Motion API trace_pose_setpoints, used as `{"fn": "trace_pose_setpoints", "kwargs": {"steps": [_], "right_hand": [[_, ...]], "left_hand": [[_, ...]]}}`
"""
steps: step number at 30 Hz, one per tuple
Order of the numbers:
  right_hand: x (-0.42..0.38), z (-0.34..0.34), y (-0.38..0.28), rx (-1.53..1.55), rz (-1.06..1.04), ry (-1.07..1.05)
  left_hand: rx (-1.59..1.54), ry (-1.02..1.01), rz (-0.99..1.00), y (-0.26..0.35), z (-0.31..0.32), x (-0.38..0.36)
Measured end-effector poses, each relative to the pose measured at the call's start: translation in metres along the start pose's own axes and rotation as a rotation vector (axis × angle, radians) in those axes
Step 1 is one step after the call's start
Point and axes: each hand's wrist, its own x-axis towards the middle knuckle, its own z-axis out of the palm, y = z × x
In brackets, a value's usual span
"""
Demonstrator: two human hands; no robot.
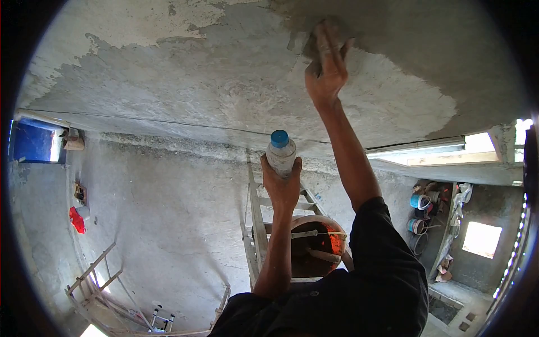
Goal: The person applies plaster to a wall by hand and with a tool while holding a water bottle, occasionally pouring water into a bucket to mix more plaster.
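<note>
My left hand [281, 182] is wrapped round a clear plastic bottle [282, 155] with a blue cap, held upright below the rough grey plastered surface [224, 84]. Higher up and to the right, my right hand [328, 70] reaches to that surface. Its fingers lie stretched over a dark, sponge-like pad [310, 48] pressed against the plaster; blur and the fingers hide much of the pad. Around and right of this hand the plaster is darker and looks damp.
Below my arms stands a ladder [259, 224], with a round bucket [295, 224] holding handled tools beside it. Several buckets [418, 202] sit at the right. A wooden frame [90, 275] stands lower left, and a red item [77, 220] is near the left wall.
</note>
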Motion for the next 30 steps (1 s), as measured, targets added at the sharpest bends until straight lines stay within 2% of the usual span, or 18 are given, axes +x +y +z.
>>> {"fn": "trace_pose_setpoints", "kwargs": {"steps": [3,6,8,9,11,12,14,15,17,18,20,21,23,24,26,30], "right_hand": [[0.006,0.004,0.009,-0.139,0.039,0.1],[-0.016,0.015,0.004,-0.036,0.002,-0.006],[-0.022,0.01,-0.006,0.097,0.027,-0.16],[-0.02,0.009,-0.005,0.097,0.025,-0.159],[-0.008,0.004,0.0,-0.003,0.011,0.006],[-0.001,0.004,0.003,0.0,0.013,0.005],[0.015,0.006,0.01,-0.056,0.036,0.208],[0.012,0.011,0.01,-0.058,0.037,0.209],[-0.001,0.024,0.006,0.004,0.04,-0.01],[-0.006,0.028,0.002,0.002,0.04,-0.008],[-0.015,0.028,-0.011,0.168,-0.014,-0.311],[-0.015,0.023,-0.012,0.168,-0.014,-0.309],[-0.01,0.015,-0.01,0.138,-0.049,-0.067],[-0.004,0.015,-0.007,0.144,-0.047,-0.069],[0.007,0.017,0.0,-0.026,0.008,0.143],[-0.001,0.028,-0.007,-0.007,0.057,0.053]], "left_hand": [[0.018,-0.005,0.011,-0.001,0.0,0.0],[0.03,0.002,0.035,-0.005,0.0,0.001],[0.024,0.005,0.038,-0.005,0.0,0.001],[0.027,0.008,0.023,-0.006,0.001,0.0],[0.032,0.016,0.008,-0.005,0.0,0.001],[0.031,0.009,0.013,-0.003,0.0,0.0],[0.031,0.001,0.018,-0.002,-0.001,0.0],[0.041,-0.002,0.023,-0.003,-0.001,0.001],[0.05,-0.009,0.028,-0.004,-0.001,0.001],[0.031,-0.011,0.026,-0.005,-0.001,0.002],[0.013,-0.013,0.022,-0.011,0.0,0.001],[0.018,0.002,0.037,-0.015,0.001,0.001],[0.021,0.025,0.054,-0.009,0.0,0.003],[0.024,0.007,0.038,-0.005,-0.001,0.002],[0.032,-0.016,0.017,-0.002,-0.002,0.0],[0.012,-0.027,0.007,-0.002,-0.001,0.002]]}}
